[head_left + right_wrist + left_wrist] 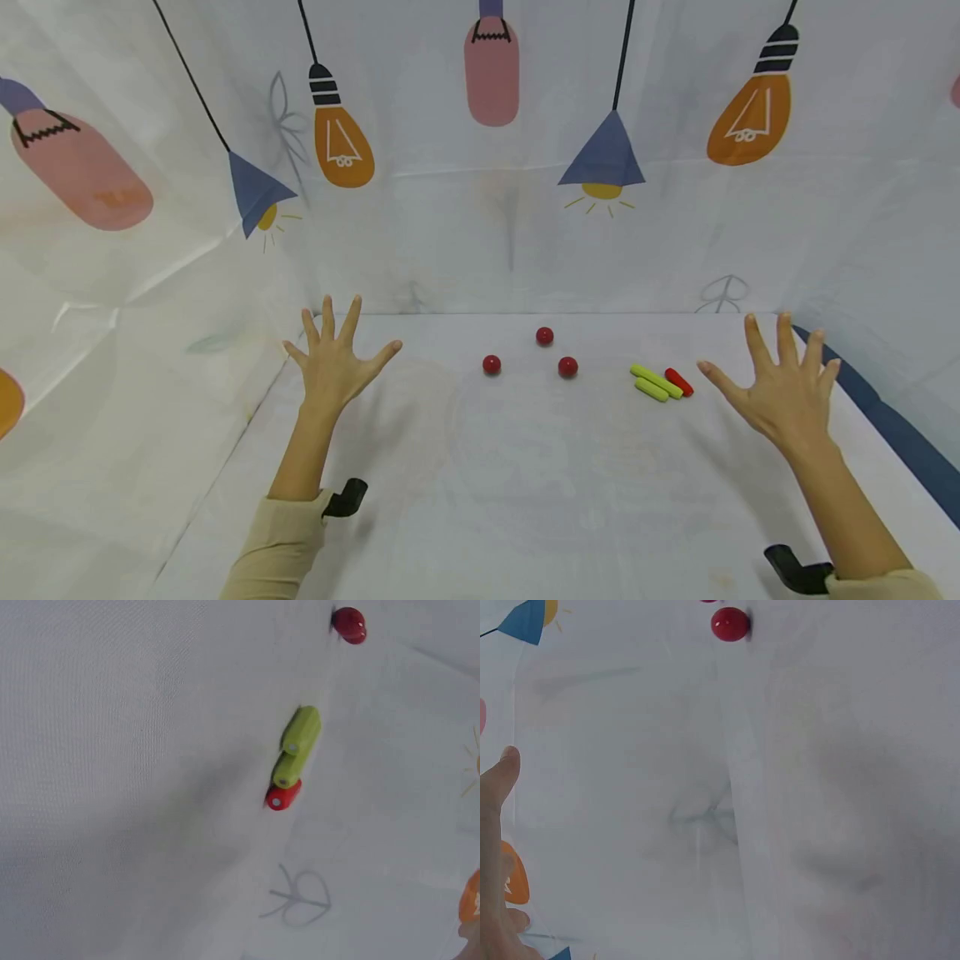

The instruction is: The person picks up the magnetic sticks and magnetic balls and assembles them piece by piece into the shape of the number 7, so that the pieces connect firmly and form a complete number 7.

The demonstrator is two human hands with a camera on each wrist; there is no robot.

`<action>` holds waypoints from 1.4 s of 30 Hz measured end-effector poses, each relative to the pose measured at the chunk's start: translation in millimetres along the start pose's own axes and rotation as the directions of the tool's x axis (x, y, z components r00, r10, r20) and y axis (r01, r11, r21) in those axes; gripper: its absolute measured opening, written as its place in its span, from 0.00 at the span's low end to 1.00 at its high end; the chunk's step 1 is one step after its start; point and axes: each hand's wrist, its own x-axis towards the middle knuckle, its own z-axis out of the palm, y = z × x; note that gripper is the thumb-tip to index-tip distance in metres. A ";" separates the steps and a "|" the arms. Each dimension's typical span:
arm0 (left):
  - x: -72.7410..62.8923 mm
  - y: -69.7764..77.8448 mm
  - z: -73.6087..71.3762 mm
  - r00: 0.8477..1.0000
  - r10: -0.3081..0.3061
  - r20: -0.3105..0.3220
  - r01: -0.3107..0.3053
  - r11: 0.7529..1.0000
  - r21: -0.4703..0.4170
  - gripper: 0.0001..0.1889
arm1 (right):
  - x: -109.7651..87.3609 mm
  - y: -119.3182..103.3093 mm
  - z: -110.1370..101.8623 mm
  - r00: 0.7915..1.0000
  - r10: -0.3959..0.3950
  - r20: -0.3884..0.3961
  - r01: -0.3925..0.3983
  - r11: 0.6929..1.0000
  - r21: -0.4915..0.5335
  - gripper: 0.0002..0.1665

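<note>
Both hands are held up over the white surface, fingers spread and holding nothing. My left hand is at the left, apart from everything; in the left wrist view only part of it shows at the left edge. Over on the right, my right hand is nearest to two yellow-green sticks and a shorter red stick lying side by side. Three shiny red balls lie mid-table: a left ball, a far ball and a right ball. The right wrist view shows pale dots on the sticks' ends.
A white sheet printed with lamps and bulbs rises behind the table and along its sides. A dark blue strip runs down the right edge. Black straps or mounts sit at both forearms by the beige sleeves.
</note>
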 end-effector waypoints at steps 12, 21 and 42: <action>-0.2 -0.2 3.1 0.999 -0.005 0.042 0.005 1.000 0.009 0.50 | -4.6 -0.3 5.2 1.000 -0.004 0.005 0.004 0.994 0.106 0.55; 4.2 3.6 9.5 0.993 0.018 0.117 -0.017 1.000 -0.013 0.49 | -1.9 -1.9 8.5 0.996 -0.091 0.004 0.086 0.954 0.286 0.49; 13.5 8.6 47.6 0.976 0.215 -0.035 -0.213 0.904 -0.370 0.34 | 5.6 -2.5 20.2 0.988 -0.142 0.069 0.103 0.912 0.397 0.36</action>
